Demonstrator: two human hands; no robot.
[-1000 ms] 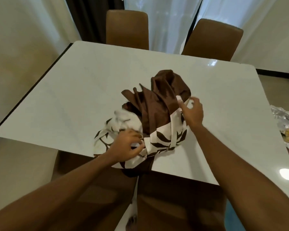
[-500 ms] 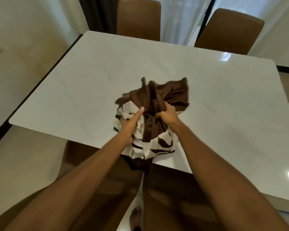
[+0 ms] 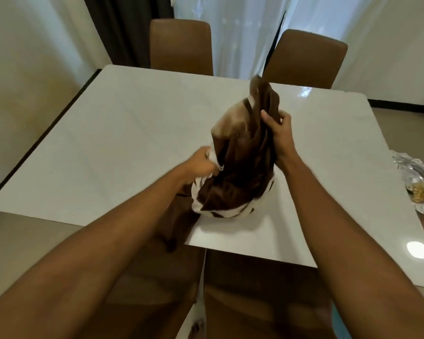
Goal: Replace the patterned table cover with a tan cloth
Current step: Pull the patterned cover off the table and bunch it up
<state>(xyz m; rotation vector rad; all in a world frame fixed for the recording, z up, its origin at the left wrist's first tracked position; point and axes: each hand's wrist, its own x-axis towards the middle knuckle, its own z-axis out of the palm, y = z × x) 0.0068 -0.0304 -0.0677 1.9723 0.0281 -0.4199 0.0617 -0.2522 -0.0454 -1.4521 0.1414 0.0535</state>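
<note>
The patterned table cover (image 3: 240, 172), brown with white leaf-print parts, is bunched into a bundle raised above the white table (image 3: 123, 143) near its front edge. My right hand (image 3: 278, 135) grips the brown folds on the bundle's upper right. My left hand (image 3: 202, 162) is closed on a white edge at the bundle's left side. The bundle's top corner sticks up and is blurred. No tan cloth is in view.
Two brown chairs (image 3: 180, 45) (image 3: 306, 57) stand at the table's far side before white curtains. Two more chair backs (image 3: 257, 289) sit just under the near edge. A silver tray (image 3: 416, 182) with crumbs lies at the right edge.
Both hands gathered the cover and closed on it. They have now lifted the bundle off the table and shifted it to the right.
</note>
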